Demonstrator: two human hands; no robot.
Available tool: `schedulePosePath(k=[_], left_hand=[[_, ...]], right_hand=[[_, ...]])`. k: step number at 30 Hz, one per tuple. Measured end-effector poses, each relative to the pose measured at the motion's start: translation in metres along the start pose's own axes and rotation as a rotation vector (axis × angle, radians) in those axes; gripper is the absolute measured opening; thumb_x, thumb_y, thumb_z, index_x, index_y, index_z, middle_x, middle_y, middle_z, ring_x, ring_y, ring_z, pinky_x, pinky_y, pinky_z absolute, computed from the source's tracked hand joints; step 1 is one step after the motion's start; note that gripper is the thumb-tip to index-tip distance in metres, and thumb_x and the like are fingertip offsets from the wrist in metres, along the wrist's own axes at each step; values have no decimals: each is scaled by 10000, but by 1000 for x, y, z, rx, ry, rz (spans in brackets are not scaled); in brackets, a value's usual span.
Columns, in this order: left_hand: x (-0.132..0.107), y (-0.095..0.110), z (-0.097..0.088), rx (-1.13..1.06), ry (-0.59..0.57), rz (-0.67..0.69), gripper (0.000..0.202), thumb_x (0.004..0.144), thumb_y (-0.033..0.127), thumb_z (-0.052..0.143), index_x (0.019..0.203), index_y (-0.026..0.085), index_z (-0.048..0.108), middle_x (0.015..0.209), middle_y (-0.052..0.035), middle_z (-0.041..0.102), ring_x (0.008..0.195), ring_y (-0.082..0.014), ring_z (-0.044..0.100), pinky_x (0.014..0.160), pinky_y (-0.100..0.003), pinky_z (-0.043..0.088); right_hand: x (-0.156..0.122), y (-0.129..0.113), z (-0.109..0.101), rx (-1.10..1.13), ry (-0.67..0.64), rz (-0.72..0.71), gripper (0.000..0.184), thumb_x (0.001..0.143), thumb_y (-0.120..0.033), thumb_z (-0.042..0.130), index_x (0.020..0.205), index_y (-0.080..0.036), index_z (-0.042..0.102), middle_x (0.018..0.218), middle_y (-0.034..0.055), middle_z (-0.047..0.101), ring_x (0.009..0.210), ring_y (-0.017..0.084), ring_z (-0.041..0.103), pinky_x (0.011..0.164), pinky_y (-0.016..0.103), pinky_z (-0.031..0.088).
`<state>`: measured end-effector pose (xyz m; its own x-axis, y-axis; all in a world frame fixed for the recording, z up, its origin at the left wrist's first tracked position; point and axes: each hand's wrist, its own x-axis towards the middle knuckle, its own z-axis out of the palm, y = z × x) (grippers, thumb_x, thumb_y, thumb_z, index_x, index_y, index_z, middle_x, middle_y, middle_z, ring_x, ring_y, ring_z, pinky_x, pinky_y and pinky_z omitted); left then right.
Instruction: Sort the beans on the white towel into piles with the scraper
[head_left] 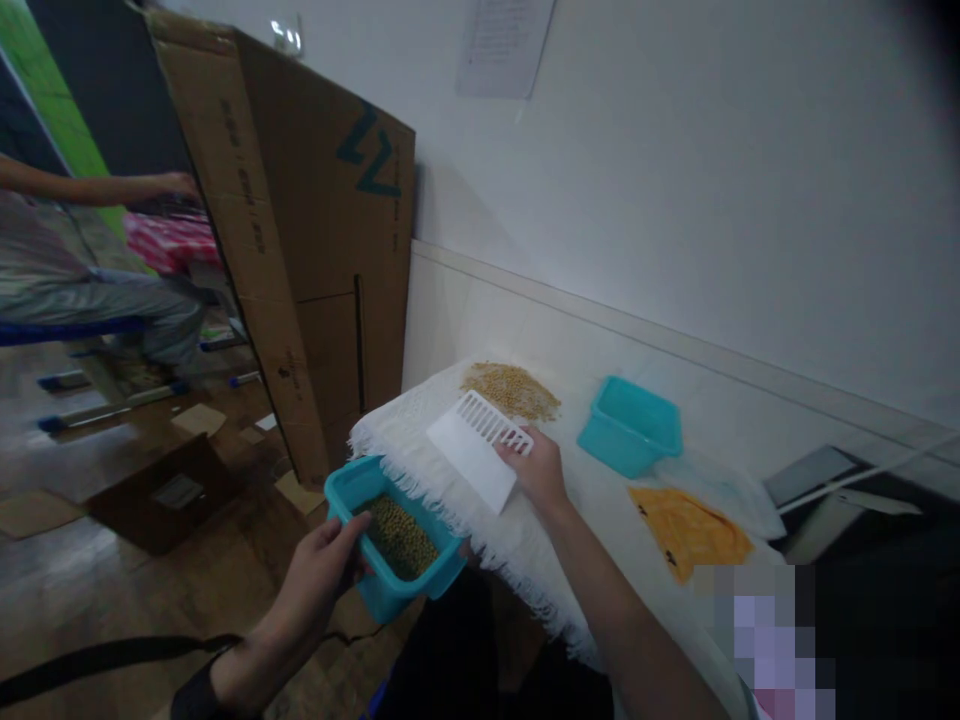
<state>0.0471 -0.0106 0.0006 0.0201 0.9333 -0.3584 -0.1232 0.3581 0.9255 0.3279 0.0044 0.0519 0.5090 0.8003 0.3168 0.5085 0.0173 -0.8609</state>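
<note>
At the table's front edge, my left hand (319, 565) grips the near-left rim of a teal plastic container (450, 572), thumb over the rim. Inside lie many small yellowish beans (405, 530). My right hand (541, 468) is closed on the slotted end of a flat white plastic panel (474, 452), which lies tilted low over the white fringed cloth (585, 510). Just beyond the slots, a loose spread of tan beans (514, 388) rests on the cloth. A second teal container (634, 425) stands to the right of the beans.
An orange cloth or bag (690, 530) and clear plastic lie at the right, near dark objects. A tall cardboard box (322, 230) stands at the left, against the white wall (712, 180). Behind it another person (82, 240) sits. Flattened cardboard (157, 495) is on the floor.
</note>
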Motion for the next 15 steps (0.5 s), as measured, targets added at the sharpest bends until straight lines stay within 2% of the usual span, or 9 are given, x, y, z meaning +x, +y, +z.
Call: schedulePosePath(k=[7, 11, 15], left_hand=[[-10, 8, 0, -6, 3, -24, 368, 612, 491, 798, 614, 210, 560, 395, 64, 553, 356, -100, 485, 397, -207, 370], [-12, 7, 0, -2, 4, -24, 351, 603, 471, 803, 615, 202, 577, 407, 61, 552, 370, -104, 499, 401, -207, 388], [-10, 2, -2, 8, 7, -29, 363, 591, 475, 811, 602, 205, 569, 401, 58, 547, 359, -100, 485, 383, -200, 370]], right_hand=[[19, 29, -37, -25, 97, 65, 314, 590, -393, 702, 778, -142, 705, 663, 49, 731, 585, 195, 644, 525, 268, 466], [18, 31, -59, -68, 128, 44, 335, 585, -414, 704, 771, -136, 702, 657, 57, 727, 587, 203, 641, 520, 273, 459], [20, 26, -69, -135, 156, -2, 387, 658, -446, 667, 859, -117, 702, 722, 80, 743, 618, 209, 654, 540, 280, 470]])
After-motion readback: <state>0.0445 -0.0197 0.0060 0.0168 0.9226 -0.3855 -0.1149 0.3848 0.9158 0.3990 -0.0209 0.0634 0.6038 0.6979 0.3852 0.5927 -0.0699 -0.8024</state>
